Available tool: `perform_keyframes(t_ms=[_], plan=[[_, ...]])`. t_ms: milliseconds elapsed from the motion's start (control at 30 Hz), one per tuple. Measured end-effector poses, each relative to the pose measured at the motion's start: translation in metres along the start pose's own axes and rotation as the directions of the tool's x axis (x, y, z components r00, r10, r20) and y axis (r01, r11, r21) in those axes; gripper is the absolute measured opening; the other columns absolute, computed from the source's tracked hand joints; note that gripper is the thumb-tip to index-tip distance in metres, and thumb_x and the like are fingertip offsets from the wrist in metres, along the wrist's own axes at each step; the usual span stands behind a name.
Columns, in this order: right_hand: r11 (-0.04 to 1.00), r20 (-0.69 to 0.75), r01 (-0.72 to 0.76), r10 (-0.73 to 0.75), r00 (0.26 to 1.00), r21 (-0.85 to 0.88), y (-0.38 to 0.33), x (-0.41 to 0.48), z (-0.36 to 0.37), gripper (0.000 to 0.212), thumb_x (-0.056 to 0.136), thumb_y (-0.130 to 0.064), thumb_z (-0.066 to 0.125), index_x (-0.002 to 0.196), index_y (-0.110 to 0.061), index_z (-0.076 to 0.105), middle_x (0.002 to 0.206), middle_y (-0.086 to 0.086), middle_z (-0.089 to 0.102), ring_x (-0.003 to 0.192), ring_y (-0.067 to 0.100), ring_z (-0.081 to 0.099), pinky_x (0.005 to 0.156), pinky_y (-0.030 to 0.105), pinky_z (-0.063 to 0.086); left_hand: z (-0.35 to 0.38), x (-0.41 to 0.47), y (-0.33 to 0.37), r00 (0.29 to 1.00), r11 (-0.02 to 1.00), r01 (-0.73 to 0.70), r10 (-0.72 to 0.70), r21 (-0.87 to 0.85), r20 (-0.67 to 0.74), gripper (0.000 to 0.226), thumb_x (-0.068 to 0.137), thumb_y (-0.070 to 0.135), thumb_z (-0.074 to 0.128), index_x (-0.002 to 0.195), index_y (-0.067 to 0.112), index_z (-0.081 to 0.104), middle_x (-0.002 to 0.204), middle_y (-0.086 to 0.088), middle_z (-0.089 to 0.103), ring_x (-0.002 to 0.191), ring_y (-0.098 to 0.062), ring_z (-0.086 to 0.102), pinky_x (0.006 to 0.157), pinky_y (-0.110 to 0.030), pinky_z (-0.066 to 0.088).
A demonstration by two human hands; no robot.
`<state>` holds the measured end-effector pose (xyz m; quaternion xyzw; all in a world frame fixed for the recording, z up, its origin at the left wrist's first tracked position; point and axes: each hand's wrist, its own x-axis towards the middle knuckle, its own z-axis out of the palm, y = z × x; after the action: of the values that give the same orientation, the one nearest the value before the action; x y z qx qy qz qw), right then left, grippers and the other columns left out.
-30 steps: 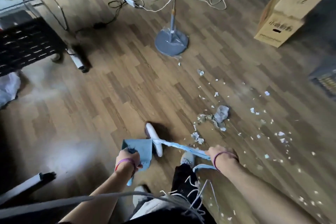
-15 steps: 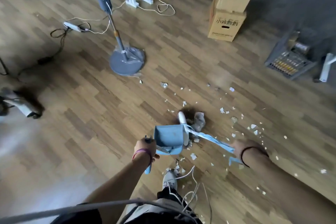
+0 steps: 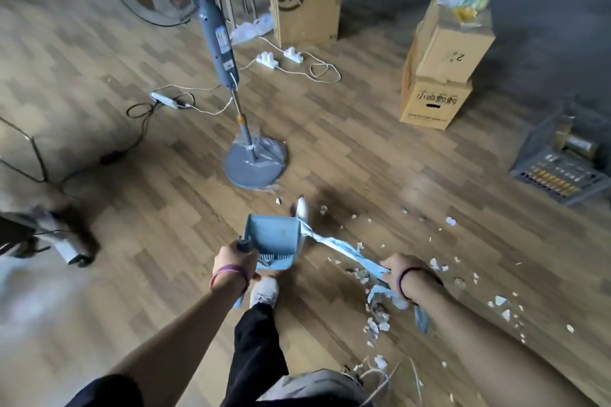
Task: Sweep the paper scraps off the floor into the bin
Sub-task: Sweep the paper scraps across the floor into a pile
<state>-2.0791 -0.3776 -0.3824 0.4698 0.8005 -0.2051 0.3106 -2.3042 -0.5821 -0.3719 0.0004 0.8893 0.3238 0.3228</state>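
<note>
1. White torn paper scraps (image 3: 375, 327) lie scattered on the wood-pattern laminate floor (image 3: 132, 241), thickest near the right hand (image 3: 395, 269).
2. Left hand (image 3: 233, 261): fingers curled round the handle of the light-blue plastic dustpan (image 3: 274, 235).
3. Right hand: fingers wrapped round the pale-blue brush handle (image 3: 334, 246); its white head sits beside the dustpan.

A lived-in home room: wood-look floor (image 3: 99, 82), standing fan (image 3: 218, 43), delivery boxes (image 3: 305, 0).

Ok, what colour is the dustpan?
The dustpan is light blue, seen best in the head view.
</note>
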Motion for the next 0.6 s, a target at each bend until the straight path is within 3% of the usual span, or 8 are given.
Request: perform_keyframes(t_ms=[100,233,300,367,467,533,600], plan=[[0.999,0.025,0.009,-0.01,1.0,0.042,-0.062,0.044,-0.001,0.038,0.093,-0.03,0.049,0.13,-0.027,0.056,0.132,0.005,0.058,0.119,0.027,0.056,0.098,0.029,0.044,-0.028,0.057,0.013,1.0,0.999,0.005,-0.003,-0.037,0.028,0.012,0.077,0.018,0.054,0.084,0.017,0.063,0.067,-0.007,0.071,0.041,-0.018,0.064,0.043,-0.021,0.042],[0.997,0.074,0.028,-0.034,0.997,0.071,-0.14,0.095,-0.01,0.022,0.091,-0.026,0.047,0.101,-0.016,0.063,0.107,0.01,0.066,0.095,0.026,0.061,0.085,0.029,0.046,-0.067,0.137,0.034,0.996,0.997,0.055,-0.051,-0.06,0.078,0.014,0.075,0.016,0.059,0.087,0.015,0.067,0.07,-0.001,0.068,0.055,-0.019,0.071,0.043,-0.021,0.041],[0.995,0.084,-0.008,0.0,0.996,0.095,-0.171,0.118,-0.02,0.019,0.087,-0.029,0.049,0.093,-0.015,0.06,0.098,0.01,0.065,0.085,0.025,0.056,0.083,0.029,0.045,-0.082,0.171,0.045,0.992,0.992,0.078,-0.068,-0.096,0.105,0.018,0.078,0.011,0.06,0.094,0.01,0.066,0.078,-0.004,0.067,0.059,-0.021,0.07,0.039,-0.018,0.038],[0.991,0.104,-0.05,0.037,0.994,0.124,-0.194,0.141,-0.028,0.023,0.085,-0.03,0.049,0.088,-0.01,0.058,0.105,0.012,0.066,0.084,0.023,0.052,0.088,0.031,0.046,-0.094,0.199,0.058,0.986,0.988,0.098,-0.08,-0.118,0.144,0.021,0.08,0.006,0.06,0.101,0.007,0.064,0.085,-0.007,0.066,0.058,-0.019,0.068,0.035,-0.015,0.035],[0.987,0.141,-0.055,0.033,0.989,0.152,-0.212,0.163,-0.034,0.031,0.089,-0.026,0.049,0.064,-0.01,0.041,0.097,0.011,0.061,0.082,0.021,0.046,0.083,0.026,0.042,-0.098,0.233,0.075,0.968,0.988,0.126,-0.102,-0.093,0.228,0.026,0.082,0.001,0.055,0.106,0.008,0.061,0.096,-0.008,0.066,0.052,-0.01,0.068,0.038,-0.015,0.037],[0.989,0.131,-0.062,0.045,0.99,0.132,-0.21,0.17,-0.039,0.024,0.092,-0.023,0.048,0.072,-0.011,0.052,0.104,0.01,0.063,0.089,0.023,0.054,0.085,0.026,0.043,-0.093,0.249,0.086,0.955,0.986,0.143,-0.117,-0.08,0.273,0.029,0.083,-0.002,0.051,0.109,0.009,0.057,0.1,-0.008,0.064,0.046,-0.008,0.066,0.036,-0.012,0.037],[0.996,0.149,-0.057,0.046,0.988,0.066,-0.2,0.171,-0.041,0.023,0.095,-0.022,0.047,0.108,-0.013,0.065,0.121,0.008,0.063,0.11,0.025,0.059,0.094,0.029,0.043,-0.082,0.259,0.094,0.943,0.986,0.153,-0.127,-0.062,0.308,0.031,0.084,-0.003,0.049,0.112,0.008,0.056,0.104,-0.009,0.062,0.045,-0.011,0.066,0.038,-0.013,0.04]])
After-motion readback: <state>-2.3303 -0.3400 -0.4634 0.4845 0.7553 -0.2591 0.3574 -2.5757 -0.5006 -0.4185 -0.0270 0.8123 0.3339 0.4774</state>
